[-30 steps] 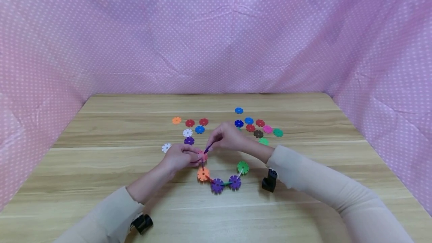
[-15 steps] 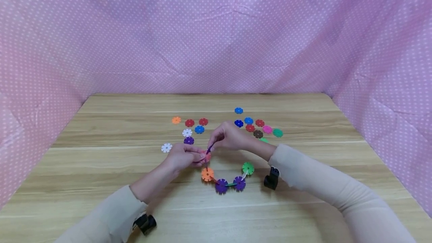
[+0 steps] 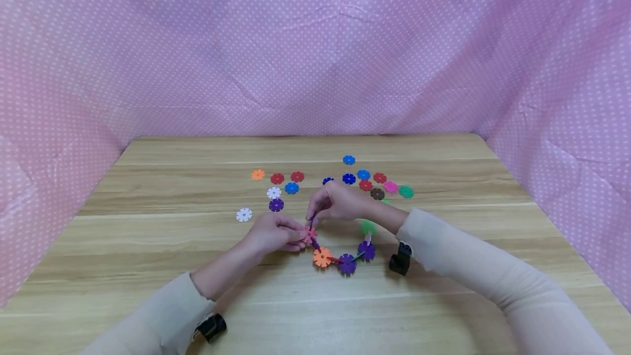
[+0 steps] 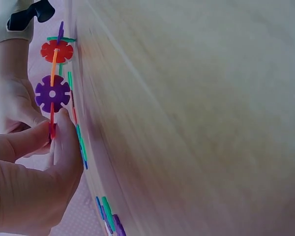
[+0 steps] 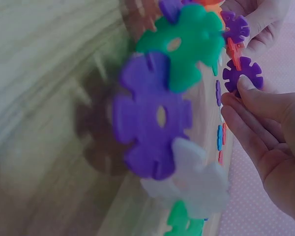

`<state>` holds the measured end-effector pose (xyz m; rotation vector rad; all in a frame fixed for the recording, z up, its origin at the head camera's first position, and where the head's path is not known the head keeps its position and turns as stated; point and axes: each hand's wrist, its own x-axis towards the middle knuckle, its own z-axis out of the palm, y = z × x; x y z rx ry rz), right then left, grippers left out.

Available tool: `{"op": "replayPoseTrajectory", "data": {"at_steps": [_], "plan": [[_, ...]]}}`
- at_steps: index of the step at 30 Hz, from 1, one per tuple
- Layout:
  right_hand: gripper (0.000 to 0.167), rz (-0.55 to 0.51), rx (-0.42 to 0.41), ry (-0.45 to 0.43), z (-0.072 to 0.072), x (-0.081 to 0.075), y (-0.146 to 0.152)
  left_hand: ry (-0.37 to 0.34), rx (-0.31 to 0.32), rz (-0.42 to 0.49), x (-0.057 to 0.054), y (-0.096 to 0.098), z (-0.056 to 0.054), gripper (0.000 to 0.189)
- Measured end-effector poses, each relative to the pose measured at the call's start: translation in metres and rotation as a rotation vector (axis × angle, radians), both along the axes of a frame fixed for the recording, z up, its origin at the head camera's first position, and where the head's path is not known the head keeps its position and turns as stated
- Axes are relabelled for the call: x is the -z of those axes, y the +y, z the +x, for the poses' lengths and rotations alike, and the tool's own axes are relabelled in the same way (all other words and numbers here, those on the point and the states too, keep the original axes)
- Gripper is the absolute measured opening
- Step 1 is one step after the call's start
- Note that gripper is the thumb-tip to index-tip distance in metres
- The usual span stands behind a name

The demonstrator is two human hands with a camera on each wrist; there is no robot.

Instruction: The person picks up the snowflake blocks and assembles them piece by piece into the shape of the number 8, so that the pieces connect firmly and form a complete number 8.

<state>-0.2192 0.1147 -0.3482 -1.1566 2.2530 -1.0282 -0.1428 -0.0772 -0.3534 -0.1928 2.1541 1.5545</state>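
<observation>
My left hand [image 3: 276, 233] pinches a coral-red slotted snowflake disc [image 3: 310, 234] between thumb and fingers. Just above it, my right hand [image 3: 337, 201] grips a purple disc [image 5: 253, 70], which meets the coral disc at its slots. From the coral disc a curved chain of interlocked discs runs right: an orange disc [image 3: 322, 257], a purple disc [image 3: 347, 264], another purple disc [image 3: 366, 251] and a bright green disc [image 3: 368, 227] at the far end. A white disc [image 5: 199, 184] links those last two. Part of the coral disc is hidden behind the left fingertips.
Loose discs lie flat on the wooden table [image 3: 148, 234] beyond the hands. Left of centre are an orange one [image 3: 258, 175] and a white one [image 3: 244, 215]; several more, including a brown one [image 3: 377, 194], lie right. A pink dotted cloth [image 3: 315, 70] surrounds the table's back and sides.
Both hands have shifted slightly right with the joined discs. The chain has swung right and its green end has risen away from me. A dark blue disc now shows behind the right hand.
</observation>
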Motion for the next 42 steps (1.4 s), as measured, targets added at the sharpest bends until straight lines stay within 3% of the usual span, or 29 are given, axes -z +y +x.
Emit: {"op": "replayPoseTrajectory", "data": {"at_steps": [16, 22, 30, 37, 42], "plan": [[0.015, -0.037, 0.033, 0.013, 0.003, 0.005, 0.001, -0.009, 0.003, -0.029, 0.002, 0.003, -0.003, 0.019], [0.020, -0.076, 0.120, 0.028, 0.003, 0.002, 0.020, -0.006, -0.007, -0.019, 0.004, 0.004, -0.004, 0.016], [0.023, -0.060, 0.275, 0.050, -0.002, -0.003, 0.069, 0.002, -0.015, -0.054, 0.005, 0.003, -0.005, 0.015], [0.022, 0.128, 0.426, 0.178, 0.000, 0.000, 0.109, 0.022, -0.014, -0.070, 0.006, 0.003, -0.006, 0.015], [0.020, 0.271, 0.470, 0.233, 0.004, 0.005, 0.122, 0.023, -0.008, -0.089, 0.005, 0.001, -0.005, 0.016]]}}
